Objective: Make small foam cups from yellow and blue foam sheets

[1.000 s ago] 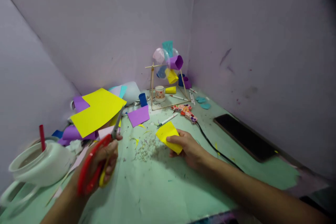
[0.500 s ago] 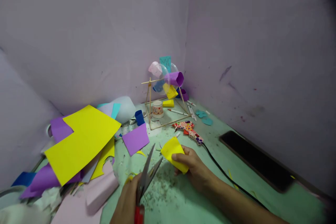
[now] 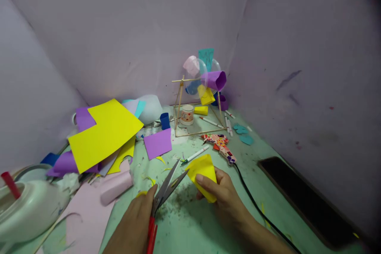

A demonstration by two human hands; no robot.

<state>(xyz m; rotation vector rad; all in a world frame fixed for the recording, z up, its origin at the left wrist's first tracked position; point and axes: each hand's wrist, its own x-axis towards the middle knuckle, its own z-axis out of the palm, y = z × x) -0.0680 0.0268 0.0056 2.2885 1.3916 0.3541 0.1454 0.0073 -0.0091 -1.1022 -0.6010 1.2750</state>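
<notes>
My left hand [image 3: 131,222] is closed around a pair of scissors [image 3: 163,194] with red handles, and the blades stand apart. Between the thumb and fingers of my right hand [image 3: 226,190] is a small yellow paper piece [image 3: 204,176], slightly curved. One blade tip comes right up to the left edge of that piece; I cannot tell whether they touch. Just beyond it lies a white marker [image 3: 195,155] with a dark green tip. Yellow scraps [image 3: 160,159] are scattered near the blades, and a flat purple paper piece [image 3: 157,144] lies further back.
A stick frame [image 3: 179,103] carries a wheel with coloured paper cups; a printed paper cup [image 3: 187,115] stands inside it. Right of centre lies a patterned glue gun [image 3: 218,143] with a black cord. A phone [image 3: 306,202] lies right, yellow sheets [image 3: 104,135] left, a white pot [image 3: 32,210] front left.
The view has shifted, bringing the white pot at left into sight. The scissors and the yellow paper piece have come closer together. The white marker behind the piece now shows.
</notes>
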